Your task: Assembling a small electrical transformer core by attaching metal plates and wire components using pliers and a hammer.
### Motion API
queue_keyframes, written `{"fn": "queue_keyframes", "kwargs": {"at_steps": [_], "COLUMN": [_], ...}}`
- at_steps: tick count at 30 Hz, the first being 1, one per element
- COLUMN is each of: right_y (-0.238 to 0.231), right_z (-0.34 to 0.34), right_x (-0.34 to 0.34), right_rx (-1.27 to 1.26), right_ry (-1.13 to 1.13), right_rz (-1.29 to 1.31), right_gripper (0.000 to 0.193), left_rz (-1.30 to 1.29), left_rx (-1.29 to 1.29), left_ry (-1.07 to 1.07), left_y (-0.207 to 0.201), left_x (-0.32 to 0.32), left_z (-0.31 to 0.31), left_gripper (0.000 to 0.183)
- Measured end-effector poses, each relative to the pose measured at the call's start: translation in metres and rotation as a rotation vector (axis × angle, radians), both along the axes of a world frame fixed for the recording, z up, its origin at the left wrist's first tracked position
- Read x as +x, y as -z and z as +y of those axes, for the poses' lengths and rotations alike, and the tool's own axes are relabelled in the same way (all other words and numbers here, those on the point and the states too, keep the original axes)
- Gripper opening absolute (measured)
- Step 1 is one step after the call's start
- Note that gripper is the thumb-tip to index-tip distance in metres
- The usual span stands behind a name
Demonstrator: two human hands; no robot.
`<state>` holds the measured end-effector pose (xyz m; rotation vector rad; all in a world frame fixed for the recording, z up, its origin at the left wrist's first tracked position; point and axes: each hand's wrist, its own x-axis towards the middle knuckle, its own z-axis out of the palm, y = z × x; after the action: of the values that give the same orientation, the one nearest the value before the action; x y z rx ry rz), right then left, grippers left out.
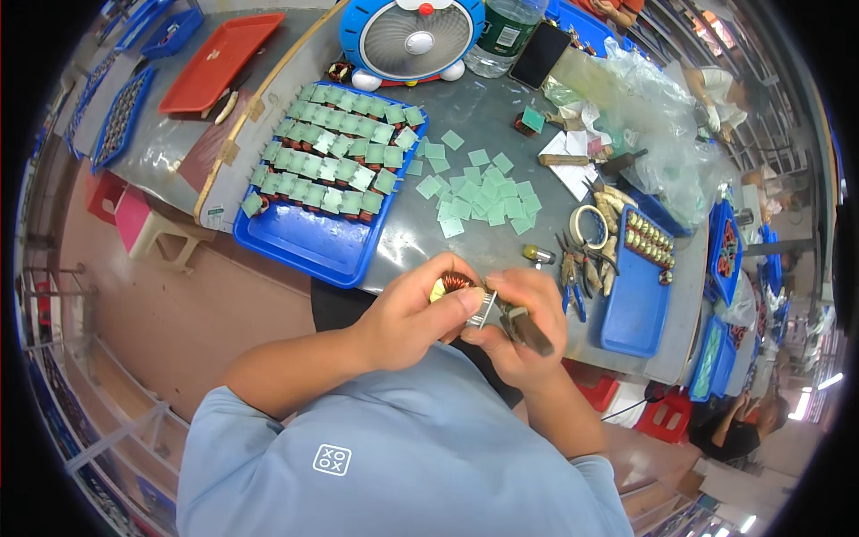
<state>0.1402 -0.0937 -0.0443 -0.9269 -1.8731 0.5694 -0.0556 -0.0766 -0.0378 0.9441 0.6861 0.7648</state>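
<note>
An electronics assembly workshop: blue trays [304,242] of small green boards [335,161] fill the grey bench [483,116], with pliers [573,277] near its right edge.

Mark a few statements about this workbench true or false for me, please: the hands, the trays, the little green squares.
1. The left hand holds a copper-wound ring coil. True.
2. The right hand is empty. False: it grips a dark-handled metal tool against the coil.
3. The large blue plastic tray carries rows of green square-topped parts. True.
4. The loose green squares lie on a red tray. False: they lie on the grey tabletop; the red tray sits far left.
5. A round blue and white desk fan stands behind the blue tray. True.
</note>
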Motion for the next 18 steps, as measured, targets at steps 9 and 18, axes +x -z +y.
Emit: {"fn": "queue_keyframes", "kwargs": {"at_steps": [9,18], "right_y": [-0.0008,-0.0026], "right_z": [0.0011,0.0036], "right_x": [-0.0008,0.0014], "right_rx": [0.147,0.156], "right_ry": [0.011,-0.012], "right_rz": [-0.054,-0.105], "right_gripper": [0.056,0.058], "left_rz": [0.068,0.028], "left_rx": [0.109,0.03], "left_ry": [-0.006,0.06], "left_y": [-0.0019,-0.0075], "left_x": [-0.0001,-0.0032], "left_z": [-0.0037,0.0025], "left_gripper": [0.031,0.031]}}
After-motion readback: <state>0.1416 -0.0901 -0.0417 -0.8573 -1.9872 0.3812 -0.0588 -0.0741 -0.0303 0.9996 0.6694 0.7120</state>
